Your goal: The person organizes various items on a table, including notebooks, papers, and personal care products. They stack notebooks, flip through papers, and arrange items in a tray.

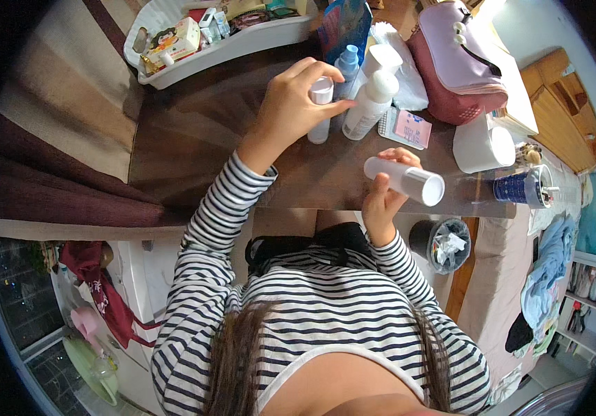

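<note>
My left hand (292, 104) reaches over the table, thumb and forefinger curved round the top of a slim, capped white bottle (319, 130) standing upright. In my right hand (383, 197), nearer to me, is a white cylindrical bottle (396, 175), tilted on its side with its broad, silver-banded end toward the lower right. Just right of my left hand stand a clear blue bottle (347, 64) and a larger white pump bottle (366, 107) with a rounded top. My right fingers are partly hidden behind the bottle they grip.
A white basket (228, 52) of small boxes lies at the back left. Toward the right are a pink card on a white pad (409, 129), a pink bag (454, 62), a tissue roll (482, 145) and a blue cup (520, 188). A bin (449, 246) stands below the table's edge.
</note>
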